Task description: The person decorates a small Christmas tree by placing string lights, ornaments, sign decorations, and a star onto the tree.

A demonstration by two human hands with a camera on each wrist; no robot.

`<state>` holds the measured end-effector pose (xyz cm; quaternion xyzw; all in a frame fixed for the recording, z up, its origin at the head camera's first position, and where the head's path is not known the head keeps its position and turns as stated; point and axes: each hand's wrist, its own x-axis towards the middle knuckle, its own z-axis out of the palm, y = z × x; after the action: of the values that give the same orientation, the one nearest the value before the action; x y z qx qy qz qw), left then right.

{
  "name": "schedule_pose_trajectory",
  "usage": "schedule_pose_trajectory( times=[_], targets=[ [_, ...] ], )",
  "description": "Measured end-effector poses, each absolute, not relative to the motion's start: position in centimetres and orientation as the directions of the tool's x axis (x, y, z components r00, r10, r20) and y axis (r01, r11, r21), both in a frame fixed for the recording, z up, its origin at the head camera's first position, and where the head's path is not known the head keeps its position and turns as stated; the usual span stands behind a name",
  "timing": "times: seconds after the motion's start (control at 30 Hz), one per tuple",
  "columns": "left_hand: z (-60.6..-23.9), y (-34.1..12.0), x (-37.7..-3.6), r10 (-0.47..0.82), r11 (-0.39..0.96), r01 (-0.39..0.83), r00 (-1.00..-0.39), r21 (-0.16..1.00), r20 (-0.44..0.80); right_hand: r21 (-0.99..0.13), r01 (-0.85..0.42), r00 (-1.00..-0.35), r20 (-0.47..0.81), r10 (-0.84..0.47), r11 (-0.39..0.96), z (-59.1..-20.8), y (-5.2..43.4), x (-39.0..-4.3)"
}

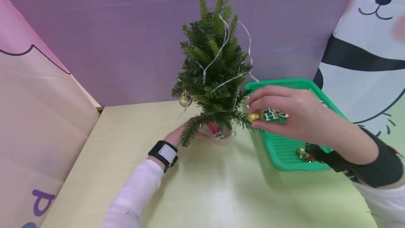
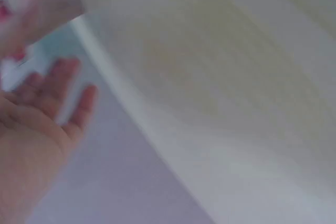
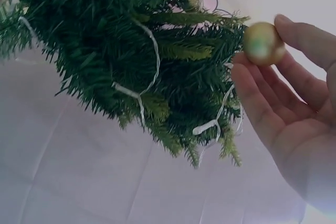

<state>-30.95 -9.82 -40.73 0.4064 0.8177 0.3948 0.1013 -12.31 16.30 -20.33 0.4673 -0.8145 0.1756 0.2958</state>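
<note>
While the right hand [image 1: 292, 113] pinches a ball [image 1: 254, 116], the left hand [image 1: 178, 134] is low behind the branches

Held at the lower right side of the tree [image 1: 215, 55], the ball is gold and sits between the thumb and the nearest fingers of the right hand, which are closed just to its width; the other fingers curve loosely behind it. The right wrist view shows it right beside the branch tips, though whether it touches them I cannot tell.

The tree stands upright in a clear pot [image 1: 223, 140] with red pieces [image 1: 213, 127] inside. A white wire [image 1: 218, 56] winds over the branches, and a second ball [image 1: 185, 100], also gold, hangs on the left side.

The left hand is beside the pot, partly hidden by a low branch. In the blurred left wrist view its fingers are relaxed and apart, gripping nothing that shows; contact with the pot cannot be told.

Under and beyond the right hand, on the worktop [image 1: 202, 192], is a green basket [image 1: 272, 152] holding white lettering [image 1: 273, 115] and a third ball [image 1: 301, 152]. Behind rises a purple backdrop [image 1: 133, 45], with a panda [image 1: 376, 80] pictured at right.
</note>
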Motion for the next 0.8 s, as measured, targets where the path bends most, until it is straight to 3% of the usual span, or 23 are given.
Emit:
schedule_pose_trajectory(
  times=[0.1, 0.23, 0.37, 0.47, 0.57, 0.67, 0.8],
  targets=[
    [-38.6, -11.2, -28.9, 0.651, 0.439, 0.491, -0.751, 0.753, 0.11, -0.001, -0.862, -0.376, 0.672, -0.638, 0.507, -20.1, 15.8, -12.2],
    [-36.7, -13.9, -27.8, 0.4, 0.559, 0.405, -0.896, 0.724, 0.193, -0.006, -0.866, -0.361, 0.699, -0.617, 0.5, -20.3, 15.3, -12.1],
    [-33.5, -16.3, -25.3, 0.115, 0.621, 0.339, -0.931, 0.707, 0.345, -0.031, -0.881, -0.352, 0.709, -0.611, 0.472, -20.6, 14.9, -12.0],
    [-30.9, -16.9, -22.4, -0.036, 0.651, 0.389, -0.842, 0.651, 0.539, -0.064, -0.89, -0.358, 0.713, -0.603, 0.452, -21.0, 14.6, -11.9],
    [-29.0, -16.1, -19.2, -0.069, 0.631, 0.547, -0.666, 0.55, 0.743, -0.097, -0.897, -0.363, 0.718, -0.594, 0.432, -21.5, 14.1, -11.7],
    [-27.6, -14.5, -16.3, -0.003, 0.507, 0.746, -0.499, 0.431, 0.867, -0.112, -0.909, -0.353, 0.72, -0.597, 0.402, -22.0, 13.5, -11.7],
    [-26.4, -12.2, -13.3, 0.153, 0.283, 0.884, -0.425, 0.372, 0.892, -0.113, -0.921, -0.332, 0.727, -0.601, 0.372, -22.8, 12.7, -11.6]
  ],
)
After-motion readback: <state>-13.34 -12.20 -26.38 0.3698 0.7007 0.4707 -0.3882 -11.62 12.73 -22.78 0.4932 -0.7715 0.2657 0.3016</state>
